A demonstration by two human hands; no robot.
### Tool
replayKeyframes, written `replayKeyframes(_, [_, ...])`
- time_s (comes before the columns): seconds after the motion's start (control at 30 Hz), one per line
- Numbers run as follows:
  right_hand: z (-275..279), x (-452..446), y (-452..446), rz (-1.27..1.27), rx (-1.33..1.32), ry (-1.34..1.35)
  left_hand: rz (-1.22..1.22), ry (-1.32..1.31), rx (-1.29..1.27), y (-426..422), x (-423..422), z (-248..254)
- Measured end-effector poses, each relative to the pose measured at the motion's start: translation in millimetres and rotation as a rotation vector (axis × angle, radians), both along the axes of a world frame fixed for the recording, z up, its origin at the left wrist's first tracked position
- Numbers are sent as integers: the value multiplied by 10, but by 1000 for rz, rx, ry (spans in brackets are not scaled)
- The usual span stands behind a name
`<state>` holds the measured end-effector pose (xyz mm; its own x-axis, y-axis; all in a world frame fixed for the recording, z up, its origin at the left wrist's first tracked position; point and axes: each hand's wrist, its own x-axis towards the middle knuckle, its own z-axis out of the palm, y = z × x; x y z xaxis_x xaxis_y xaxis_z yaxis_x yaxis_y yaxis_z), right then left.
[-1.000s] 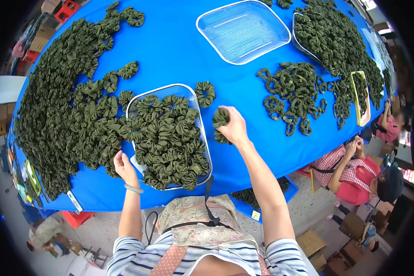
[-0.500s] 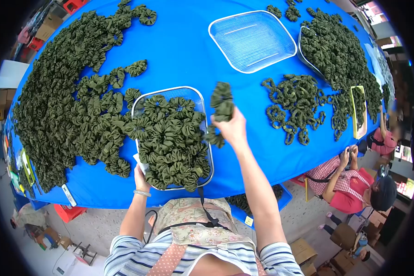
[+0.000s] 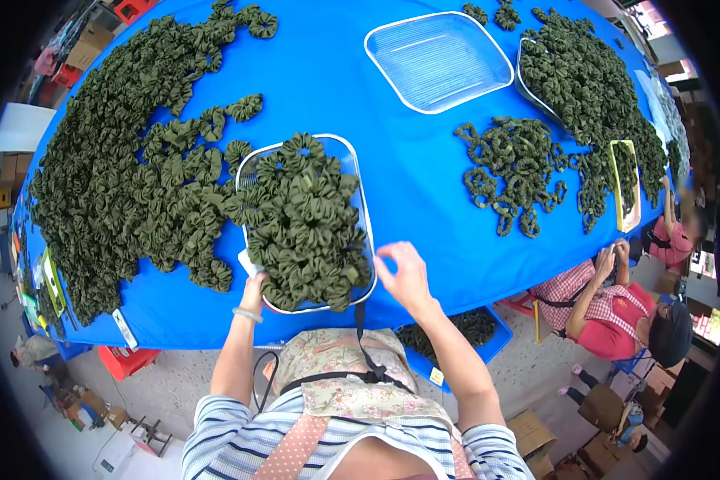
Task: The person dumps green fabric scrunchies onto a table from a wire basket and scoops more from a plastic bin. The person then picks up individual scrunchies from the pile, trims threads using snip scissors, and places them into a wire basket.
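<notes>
Dark green scrunchies (image 3: pixel 312 216) are heaped above the rim of a metal mesh basket (image 3: pixel 366 208) in front of me. My left hand (image 3: pixel 253 294) is closed at the basket's near left corner, its fingertips partly hidden by the rim and scrunchies. Something small and white (image 3: pixel 249 262) shows at those fingers; I cannot make out what it is. Just right of the basket is my right hand (image 3: pixel 405 276), its thumb and forefinger apart and nothing seen between them. Its fingertips are close to the right rim.
A large pile of scrunchies (image 3: pixel 112 176) covers the left of the blue table (image 3: pixel 424 176). At the back is another mesh basket (image 3: pixel 438 64). Tightly gathered green rings (image 3: pixel 516 172) and a further heap (image 3: pixel 592 80) lie to the right. A co-worker (image 3: pixel 608 312) sits at the right edge.
The scrunchies in my right hand have left it and the basket heap stands higher. My right hand has moved down toward the rim. My left hand stays at the corner.
</notes>
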<state>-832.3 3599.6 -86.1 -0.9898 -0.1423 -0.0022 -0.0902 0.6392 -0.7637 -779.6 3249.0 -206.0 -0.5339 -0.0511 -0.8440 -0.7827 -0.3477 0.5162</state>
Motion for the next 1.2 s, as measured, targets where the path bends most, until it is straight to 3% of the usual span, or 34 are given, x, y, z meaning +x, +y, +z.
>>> replayKeyframes(0.03, [-17, 188, 5, 130, -28, 48, -32, 13, 15, -52, 46, -169])
replayKeyframes(0.13, [-112, 690, -145, 416, -57, 114, -61, -84, -11, 232, -17, 119])
replayKeyframes(0.17, [-143, 779, -227, 444, -12, 130, -3, 45, 48, 157, 155, -272])
replayKeyframes(0.37, [-361, 875, -424, 554, 448, 95, -24, 224, -30, 401, 462, -539])
replayKeyframes(0.4, [-426, 893, -421, 556, 487, 81, 71, 160, 3, 518, 433, -308])
replayKeyframes(0.43, [-465, 875, -381, 551, 502, 120, 15, 234, -78, 676, 399, -119])
replayKeyframes(0.53, [-269, 722, -260, 526, 470, 142, 126, 305, 45, 812, 403, -81])
replayKeyframes(0.63, [-60, 615, -141, 525, 403, 235, 16, 318, 144, 1002, 231, 620])
replayKeyframes(0.73, [108, 535, -34, 538, 377, 327, -25, 323, 181, 1015, 154, 717])
replayKeyframes(0.93, [360, 441, 216, 518, 396, 418, -79, 423, 119, 1406, -188, 1505])
replayKeyframes(1.03, [610, 165, 525, 383, 430, 486, -307, 525, -23, 1578, -645, 1563])
replayKeyframes(1.1, [788, -194, 884, 256, 393, 517, -392, 595, -47, 1995, -1171, 1926])
replayKeyframes(1.17, [1174, -666, 1425, -24, 454, 753, -489, 809, 121, 2537, -1764, 2303])
replayKeyframes(1.2, [1197, -943, 1867, -89, 293, 779, -452, 941, 223, 2895, -1989, 2555])
